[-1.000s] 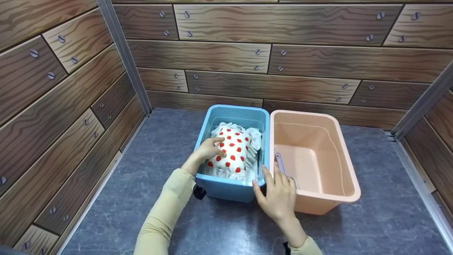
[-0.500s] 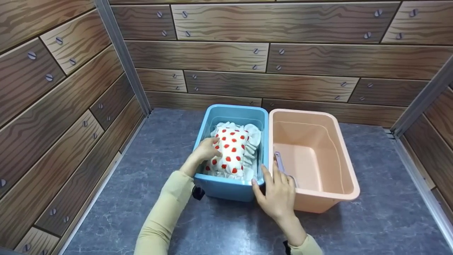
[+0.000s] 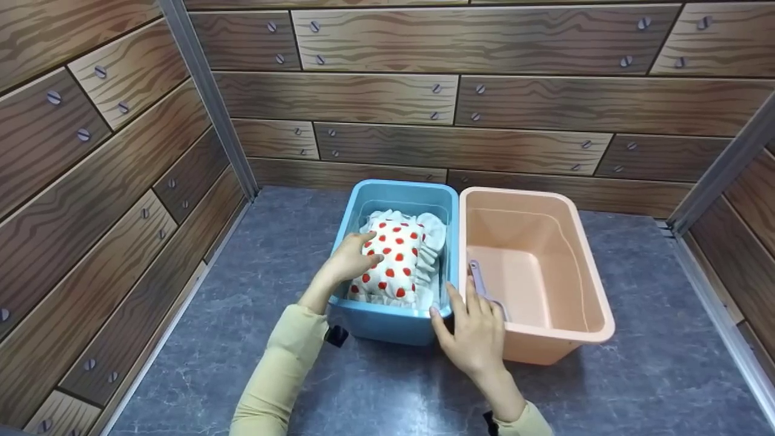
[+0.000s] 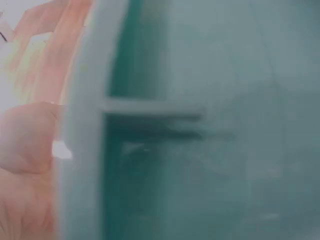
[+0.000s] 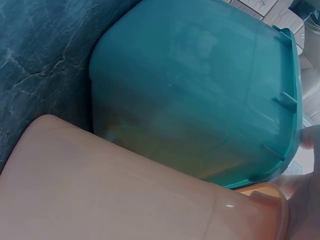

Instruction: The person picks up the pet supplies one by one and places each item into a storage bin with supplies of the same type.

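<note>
A white, strawberry-print cloth bundle with ruffled edges (image 3: 393,260) lies in the blue bin (image 3: 387,327). My left hand (image 3: 351,260) reaches over the bin's left rim, its thumb and fingers spread on the bundle's left side. In the left wrist view the bin's wall (image 4: 240,175) fills most of the picture and hides the fingers. My right hand (image 3: 475,333) rests with extended fingers where the blue bin and the peach bin (image 3: 560,339) meet at the front. In the right wrist view that hand (image 5: 305,195) shows at the rims.
A light purple thing with a long handle (image 3: 477,275) lies along the peach bin's left wall, partly behind my right fingers. Both bins stand side by side on the dark marbled floor (image 3: 290,242). Wood-patterned walls (image 3: 387,97) rise behind and at the sides.
The strawberry-print bundle has shifted slightly left and turned a little under my left hand. My left hand's thumb and fingers have spread a bit. The right hand stays in place.
</note>
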`<state>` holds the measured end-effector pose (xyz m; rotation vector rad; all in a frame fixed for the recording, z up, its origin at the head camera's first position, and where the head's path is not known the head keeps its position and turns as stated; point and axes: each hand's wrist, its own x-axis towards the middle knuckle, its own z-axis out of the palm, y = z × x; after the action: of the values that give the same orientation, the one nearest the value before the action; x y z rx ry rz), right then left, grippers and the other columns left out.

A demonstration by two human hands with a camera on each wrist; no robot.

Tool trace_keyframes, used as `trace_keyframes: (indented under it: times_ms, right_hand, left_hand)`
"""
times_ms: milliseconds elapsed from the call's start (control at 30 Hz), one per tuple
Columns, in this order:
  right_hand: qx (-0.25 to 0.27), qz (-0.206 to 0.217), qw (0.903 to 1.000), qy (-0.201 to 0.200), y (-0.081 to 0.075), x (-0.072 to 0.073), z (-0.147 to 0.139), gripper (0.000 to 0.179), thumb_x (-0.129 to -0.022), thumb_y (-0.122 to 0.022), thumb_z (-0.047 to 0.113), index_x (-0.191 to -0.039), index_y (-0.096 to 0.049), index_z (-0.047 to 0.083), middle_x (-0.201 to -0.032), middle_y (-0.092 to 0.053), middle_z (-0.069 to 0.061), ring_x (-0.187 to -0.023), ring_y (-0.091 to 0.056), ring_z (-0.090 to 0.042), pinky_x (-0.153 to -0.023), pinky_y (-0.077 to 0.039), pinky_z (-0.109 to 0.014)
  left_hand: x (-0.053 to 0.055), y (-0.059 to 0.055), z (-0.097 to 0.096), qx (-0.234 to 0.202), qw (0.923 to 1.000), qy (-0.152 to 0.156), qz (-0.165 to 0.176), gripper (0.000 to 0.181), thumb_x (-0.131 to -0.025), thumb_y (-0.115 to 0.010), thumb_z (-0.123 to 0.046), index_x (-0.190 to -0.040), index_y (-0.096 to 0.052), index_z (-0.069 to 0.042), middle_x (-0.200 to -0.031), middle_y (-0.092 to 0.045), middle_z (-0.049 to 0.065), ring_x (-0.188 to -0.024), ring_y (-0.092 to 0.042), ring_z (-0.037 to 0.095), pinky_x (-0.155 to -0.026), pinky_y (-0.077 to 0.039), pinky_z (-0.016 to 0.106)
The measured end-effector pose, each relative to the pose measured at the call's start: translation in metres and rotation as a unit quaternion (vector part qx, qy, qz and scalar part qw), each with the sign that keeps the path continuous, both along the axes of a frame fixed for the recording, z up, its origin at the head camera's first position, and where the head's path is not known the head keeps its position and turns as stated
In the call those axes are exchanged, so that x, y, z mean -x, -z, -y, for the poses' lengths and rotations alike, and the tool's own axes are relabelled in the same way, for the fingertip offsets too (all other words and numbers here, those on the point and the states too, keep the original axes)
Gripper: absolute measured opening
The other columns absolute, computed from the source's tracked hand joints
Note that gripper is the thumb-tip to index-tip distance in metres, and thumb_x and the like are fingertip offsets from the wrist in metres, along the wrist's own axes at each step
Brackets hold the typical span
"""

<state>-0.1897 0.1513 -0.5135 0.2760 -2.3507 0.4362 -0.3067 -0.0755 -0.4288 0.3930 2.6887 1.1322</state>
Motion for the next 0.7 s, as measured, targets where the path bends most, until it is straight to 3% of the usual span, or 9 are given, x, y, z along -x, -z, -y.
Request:
trace_keyframes:
  times_ms: [233,467,600,700]
  right_hand:
    - [-0.001,0.08,0.9968,-0.004,-0.011,-0.004,0.001,0.054,-0.091,-0.062,0.042,-0.132,-0.061,0.006,-0.137,-0.05,-0.032,-0.099,-0.063,-0.04,-0.086,-0.041,-0.051]
    - [0.028,0.153,0.9872,-0.033,-0.025,-0.006,-0.003,0.057,-0.094,-0.061,0.042,-0.136,-0.056,0.003,-0.14,-0.045,-0.035,-0.1,-0.064,-0.045,-0.088,-0.044,-0.055]
    - [0.061,0.154,0.9844,-0.058,-0.029,-0.006,-0.007,0.056,-0.095,-0.062,0.037,-0.136,-0.055,0.0,-0.136,-0.048,-0.035,-0.095,-0.065,-0.045,-0.085,-0.049,-0.055]
    - [0.075,0.124,0.9876,-0.061,-0.029,-0.007,-0.009,0.053,-0.093,-0.065,0.033,-0.132,-0.057,-0.002,-0.131,-0.054,-0.033,-0.092,-0.066,-0.045,-0.079,-0.052,-0.055]
  left_hand:
    - [-0.025,-0.012,-0.01,0.03,0.9976,0.045,-0.044,0.05,-0.1,-0.054,-0.018,-0.146,-0.042,0.001,-0.146,-0.038,0.028,-0.135,-0.039,0.04,-0.107,-0.036,0.051]
    - [-0.047,-0.008,-0.023,0.066,0.9917,0.073,-0.083,0.047,-0.101,-0.052,-0.019,-0.144,-0.047,-0.001,-0.143,-0.043,0.028,-0.128,-0.048,0.04,-0.103,-0.041,0.051]
    - [-0.06,-0.002,-0.029,0.095,0.9877,0.073,-0.1,0.048,-0.101,-0.053,-0.023,-0.144,-0.047,-0.004,-0.144,-0.044,0.027,-0.128,-0.048,0.041,-0.101,-0.042,0.054]
    - [-0.069,0.003,-0.034,0.125,0.9821,0.062,-0.127,0.048,-0.099,-0.055,-0.028,-0.143,-0.05,-0.007,-0.142,-0.047,0.025,-0.128,-0.049,0.04,-0.101,-0.041,0.058]
